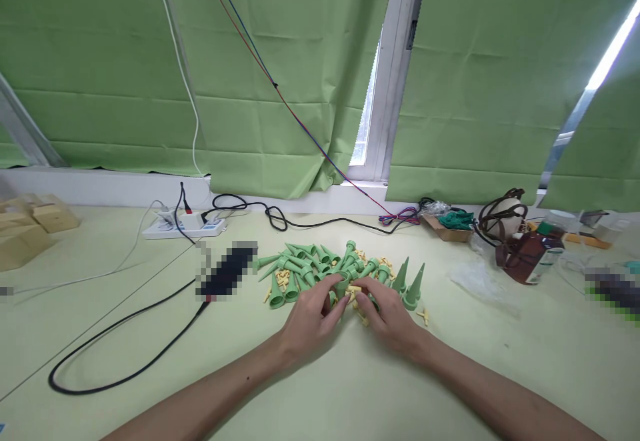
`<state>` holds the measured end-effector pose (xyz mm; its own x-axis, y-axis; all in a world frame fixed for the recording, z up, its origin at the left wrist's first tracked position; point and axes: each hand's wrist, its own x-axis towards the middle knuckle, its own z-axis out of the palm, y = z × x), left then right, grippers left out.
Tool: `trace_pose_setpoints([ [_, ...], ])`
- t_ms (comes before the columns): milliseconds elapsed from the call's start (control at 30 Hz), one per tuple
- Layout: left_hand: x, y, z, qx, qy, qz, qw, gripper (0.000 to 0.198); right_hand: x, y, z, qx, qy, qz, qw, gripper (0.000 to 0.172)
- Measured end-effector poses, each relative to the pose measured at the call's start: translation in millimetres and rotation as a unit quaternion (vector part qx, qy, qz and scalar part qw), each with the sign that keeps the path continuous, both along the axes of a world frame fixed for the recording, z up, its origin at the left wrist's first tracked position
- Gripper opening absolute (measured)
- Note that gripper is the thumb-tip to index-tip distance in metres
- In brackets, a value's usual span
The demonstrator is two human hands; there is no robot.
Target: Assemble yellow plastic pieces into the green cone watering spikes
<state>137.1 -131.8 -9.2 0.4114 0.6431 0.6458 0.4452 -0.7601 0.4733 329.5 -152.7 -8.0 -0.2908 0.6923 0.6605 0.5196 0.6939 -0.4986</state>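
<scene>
A heap of green plastic cone spikes point(310, 264) lies on the pale table point(125, 334), mixed with several small yellow plastic pieces point(283, 277). Two green cones point(411, 286) stand upright at the heap's right edge. My left hand point(313, 314) curls its fingers round a green cone point(342, 285) at the near side of the heap. My right hand point(387, 314) meets it fingertip to fingertip and pinches a small yellow piece point(354, 289) against that cone.
A white power strip point(185, 226) with black cables sits behind left, and a black cable point(115, 377) loops across the table's left. Cardboard boxes point(30, 224) stand far left. A brown bottle point(530, 257), bags and clutter fill the right. Green curtains point(280, 74) hang behind.
</scene>
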Motion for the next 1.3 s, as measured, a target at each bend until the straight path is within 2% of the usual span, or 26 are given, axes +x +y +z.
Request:
trace_pose_setpoints([
  [600,0.0,1.4,-1.6,-0.023,0.009,-0.002,1.000,0.024,-0.8,4.1,-4.3,0.003,-0.017,-0.007,1.000,0.018],
  [1300,1.3,1.6,0.0,-0.043,0.014,-0.004,0.999,0.026,-1.3,4.9,-3.2,0.010,-0.023,-0.006,1.000,0.027],
])
